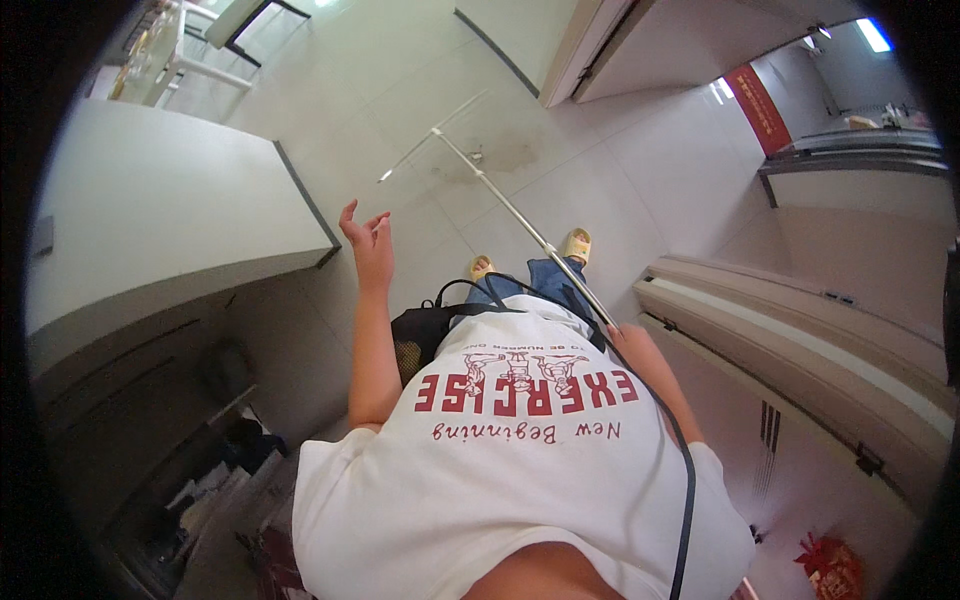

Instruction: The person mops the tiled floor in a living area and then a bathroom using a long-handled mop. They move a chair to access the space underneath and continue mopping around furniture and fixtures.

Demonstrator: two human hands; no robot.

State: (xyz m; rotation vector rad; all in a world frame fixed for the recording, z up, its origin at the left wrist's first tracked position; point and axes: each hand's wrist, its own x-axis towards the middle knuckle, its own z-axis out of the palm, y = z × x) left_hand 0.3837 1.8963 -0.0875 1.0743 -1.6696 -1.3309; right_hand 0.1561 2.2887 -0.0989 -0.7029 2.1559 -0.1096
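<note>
My right hand (628,341) grips the upper end of a metal pole (517,214) beside my right hip. The pole slants forward and left to a long thin crossbar (409,157), like the head of a floor squeegee, which appears to lie on the tiles. A brownish smear (506,161) marks the floor near the crossbar, and a small object (475,157) shows there, too small to identify. Raised at the left, my left hand (373,244) holds nothing, with its fingers apart and partly curled. It is nearest the corner of a white partition.
The white partition (187,180) stands close on the left, with dark shelving (217,465) behind it. An open door (660,52) and a door frame (787,315) flank the right side. A white-framed table (180,60) is at far left. A black bag (420,330) hangs at my waist.
</note>
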